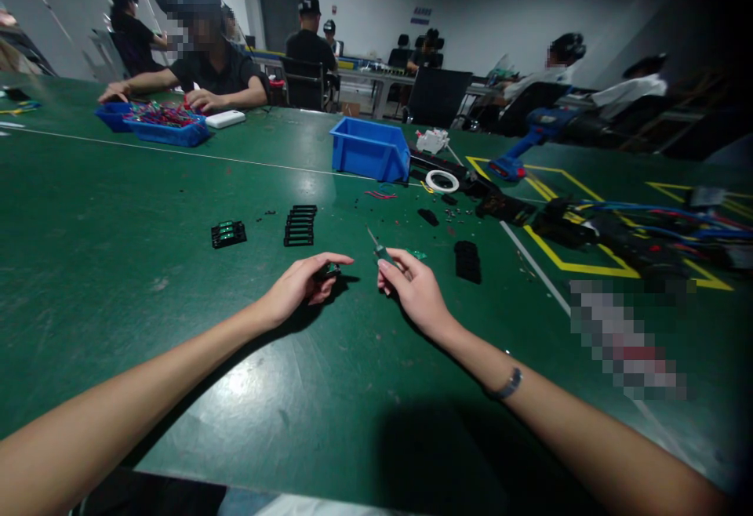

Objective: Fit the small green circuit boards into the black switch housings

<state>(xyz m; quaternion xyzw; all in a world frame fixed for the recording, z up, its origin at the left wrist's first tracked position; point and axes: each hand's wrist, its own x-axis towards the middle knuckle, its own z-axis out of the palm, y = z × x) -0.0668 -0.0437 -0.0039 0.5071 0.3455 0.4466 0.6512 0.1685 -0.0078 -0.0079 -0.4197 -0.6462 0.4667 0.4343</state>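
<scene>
Over the green worktop (176,281), the partly curled left hand (300,287) holds a small black-and-green part (330,270) beneath its outstretched index finger; the right hand (419,295) grips a slim green-handled screwdriver (383,253), tip pointing away.

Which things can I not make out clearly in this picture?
All in the head view:
Small part: mostly hidden by the left hand around it.
Screwdriver: its near end is covered by the right hand.
Tiny loose pieces: too small to identify.
Blue power tool: blurred, its front end lost in darkness.
Pixelated patch at right: masks whatever lies under it.
Left forearm: cut off by the left edge.
</scene>
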